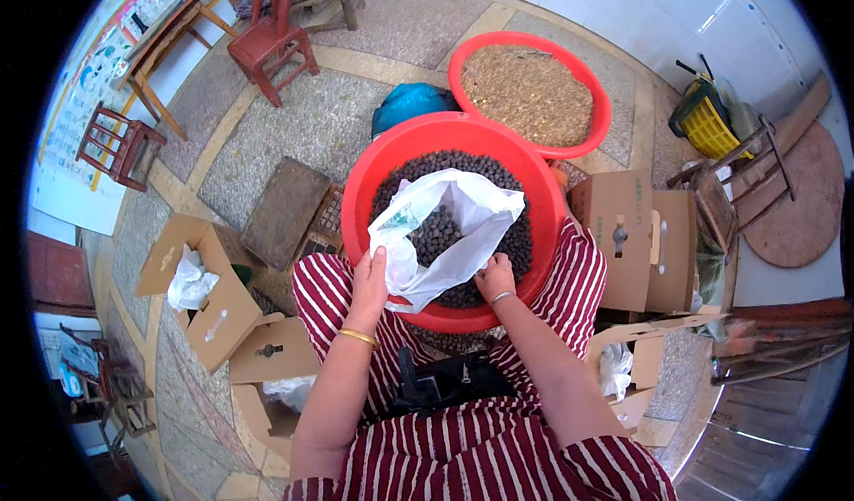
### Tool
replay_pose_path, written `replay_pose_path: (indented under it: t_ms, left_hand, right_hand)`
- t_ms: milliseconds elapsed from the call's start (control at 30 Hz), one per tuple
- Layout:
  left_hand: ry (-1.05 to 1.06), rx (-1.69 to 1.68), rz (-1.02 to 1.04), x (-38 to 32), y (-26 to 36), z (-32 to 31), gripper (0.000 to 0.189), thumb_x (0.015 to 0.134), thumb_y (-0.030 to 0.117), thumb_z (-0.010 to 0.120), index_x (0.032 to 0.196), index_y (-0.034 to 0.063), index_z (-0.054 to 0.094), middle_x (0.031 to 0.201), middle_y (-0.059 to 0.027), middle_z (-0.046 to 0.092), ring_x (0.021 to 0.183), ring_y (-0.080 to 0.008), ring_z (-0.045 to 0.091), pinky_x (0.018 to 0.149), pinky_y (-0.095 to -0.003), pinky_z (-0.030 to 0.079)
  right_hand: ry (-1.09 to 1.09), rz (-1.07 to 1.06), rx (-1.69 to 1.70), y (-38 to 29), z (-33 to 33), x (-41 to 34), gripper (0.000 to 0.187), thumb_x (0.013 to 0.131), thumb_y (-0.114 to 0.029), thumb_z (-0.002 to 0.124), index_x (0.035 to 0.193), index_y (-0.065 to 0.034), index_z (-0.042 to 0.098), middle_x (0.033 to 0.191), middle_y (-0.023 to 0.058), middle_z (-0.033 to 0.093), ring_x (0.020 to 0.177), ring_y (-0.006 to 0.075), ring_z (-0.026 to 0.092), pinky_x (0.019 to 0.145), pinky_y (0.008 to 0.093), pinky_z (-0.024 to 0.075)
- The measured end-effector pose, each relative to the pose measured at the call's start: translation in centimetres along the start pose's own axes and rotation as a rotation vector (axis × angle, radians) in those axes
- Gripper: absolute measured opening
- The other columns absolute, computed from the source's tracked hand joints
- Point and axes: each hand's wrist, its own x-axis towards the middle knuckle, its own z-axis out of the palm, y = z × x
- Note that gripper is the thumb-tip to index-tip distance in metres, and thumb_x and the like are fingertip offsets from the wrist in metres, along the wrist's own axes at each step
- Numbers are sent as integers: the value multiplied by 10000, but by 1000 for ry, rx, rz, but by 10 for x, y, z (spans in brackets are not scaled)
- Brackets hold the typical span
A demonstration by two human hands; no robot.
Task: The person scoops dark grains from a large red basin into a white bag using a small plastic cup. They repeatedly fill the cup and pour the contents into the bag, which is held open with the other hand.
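A white plastic bag (460, 201) stands with its mouth open in a large red plastic basin (357, 201) between my knees. Small round dark nuts or seeds (437, 234) lie inside the bag, and more of them (440, 160) surround it in the basin. My left hand (371, 277) grips the bag's left edge, thumb on the outside. Close against the bag's lower right side, my right hand (496, 278) reaches down to the dark nuts with its fingers bent. Its fingertips are partly hidden, so I cannot tell whether they pinch anything.
A second red basin (604, 117) of brown grain-like material touches the far rim. Open cardboard boxes (223, 321) with plastic liners stand left, and more boxes (614, 234) right. A wooden board (287, 211) and a blue bag (410, 104) lie nearby. Red chairs (270, 50) stand farther off.
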Motion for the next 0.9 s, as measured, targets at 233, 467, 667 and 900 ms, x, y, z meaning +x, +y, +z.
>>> replay_pose_path:
  t_ms: [233,467,667,900]
  left_hand:
    - [-13,-7,8,0,-1,2,379,935,278,391,1123,-25,519,1023,-87,582,922,-141,535,819,-266,415]
    - [-31,10,19,4,-5,-2,386,931,280,396,1126,-30,516,1011,-92,588,910,-144,541,808,-271,420]
    - [-8,4,35,3,-14,-9,377,931,273,398,1113,-33,521,1002,-90,589,899,-143,541,807,-269,418]
    - [-20,9,71,-2,-9,-6,360,925,262,419,1110,-32,510,1006,-77,580,909,-135,527,803,-269,414]
  right_hand:
    - [10,-17,155,-3,9,-4,419,662,-234,690,1001,-22,566,857,158,596,861,316,539,782,376,446]
    - [-168,469,843,18,10,-8,591,719,-282,698,1182,5,469,855,56,600,740,138,564,638,268,468]
    - [-297,575,1124,-6,-48,-32,625,743,-240,683,1237,13,395,973,63,558,769,138,557,655,299,479]
    - [-228,421,1243,-22,-98,-44,552,781,-199,650,1223,25,406,942,63,554,760,126,562,649,258,485]
